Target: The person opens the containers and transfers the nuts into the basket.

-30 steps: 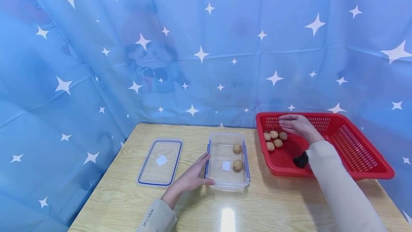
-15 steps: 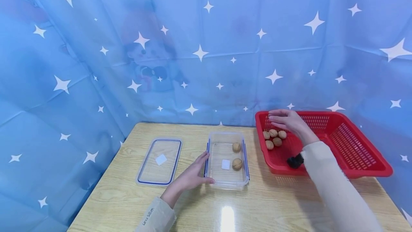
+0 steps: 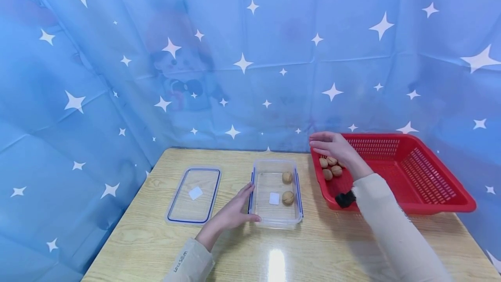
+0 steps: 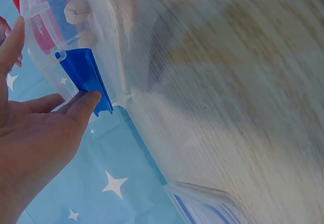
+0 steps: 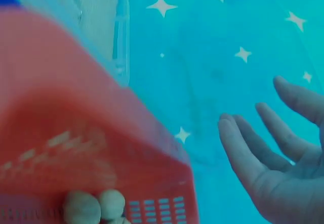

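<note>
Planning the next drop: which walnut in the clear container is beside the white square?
The front walnut, immediately right of the white square; the other walnut lies farther back.

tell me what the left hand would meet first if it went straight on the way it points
The left hand would likely meet the clear container at once: a fingertip seems to touch its blue clip, though contact is hard to judge.
</note>
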